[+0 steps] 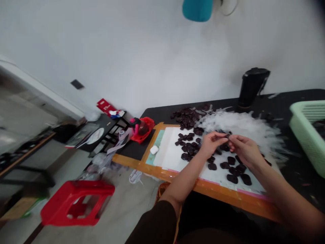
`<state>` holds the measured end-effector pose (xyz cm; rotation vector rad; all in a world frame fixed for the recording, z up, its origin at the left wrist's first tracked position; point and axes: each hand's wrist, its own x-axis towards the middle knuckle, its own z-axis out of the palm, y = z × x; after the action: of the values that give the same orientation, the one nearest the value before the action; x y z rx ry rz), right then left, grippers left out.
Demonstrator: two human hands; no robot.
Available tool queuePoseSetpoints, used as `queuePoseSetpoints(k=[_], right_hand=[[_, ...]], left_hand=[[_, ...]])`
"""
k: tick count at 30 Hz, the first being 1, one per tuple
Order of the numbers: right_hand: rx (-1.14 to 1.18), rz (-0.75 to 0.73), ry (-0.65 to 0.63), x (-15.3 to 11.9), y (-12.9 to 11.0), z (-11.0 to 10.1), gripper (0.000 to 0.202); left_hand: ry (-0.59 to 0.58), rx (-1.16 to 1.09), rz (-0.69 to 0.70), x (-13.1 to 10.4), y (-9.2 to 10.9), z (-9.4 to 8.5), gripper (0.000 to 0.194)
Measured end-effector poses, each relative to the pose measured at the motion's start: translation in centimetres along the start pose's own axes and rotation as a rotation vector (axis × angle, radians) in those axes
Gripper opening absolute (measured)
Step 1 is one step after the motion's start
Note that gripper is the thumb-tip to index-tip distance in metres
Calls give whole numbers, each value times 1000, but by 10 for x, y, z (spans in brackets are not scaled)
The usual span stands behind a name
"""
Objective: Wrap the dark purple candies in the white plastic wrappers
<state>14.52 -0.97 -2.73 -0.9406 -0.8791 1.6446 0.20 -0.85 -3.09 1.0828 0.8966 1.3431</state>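
Over the work board, my left hand (213, 142) and my right hand (243, 148) meet fingertip to fingertip. Both are closed in a pinch on what looks like a small dark piece, mostly covered by the fingers. Glossy dark brown flat pieces (232, 178) lie below my right hand on the white sheet (167, 149). More dark pieces (190, 149) are grouped left of my left hand. Just beyond the hands spreads a heap of thin whitish translucent strips (236, 121). A larger pile of dark pieces (186, 117) sits at the back.
A black tumbler (254, 87) stands near the wall; a pale green basket (308, 135) is at right. Orange tape (215, 190) edges the board. A small white object (154, 149) and a red basket (149, 125) lie left. A red stool (76, 203) is on the floor.
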Motion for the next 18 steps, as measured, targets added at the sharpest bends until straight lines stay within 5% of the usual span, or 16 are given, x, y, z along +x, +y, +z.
queuePoseSetpoints(k=[8, 14, 18], right_hand=[[-354, -262, 16, 0, 8, -1, 29], [-534, -449, -35, -4, 1, 2, 34], [-948, -735, -53, -5, -4, 0, 31]], left_hand=[[22, 178, 111, -1, 9, -3, 28], [93, 464, 321, 0, 12, -4, 17], [117, 536, 346, 0, 10, -3, 18]])
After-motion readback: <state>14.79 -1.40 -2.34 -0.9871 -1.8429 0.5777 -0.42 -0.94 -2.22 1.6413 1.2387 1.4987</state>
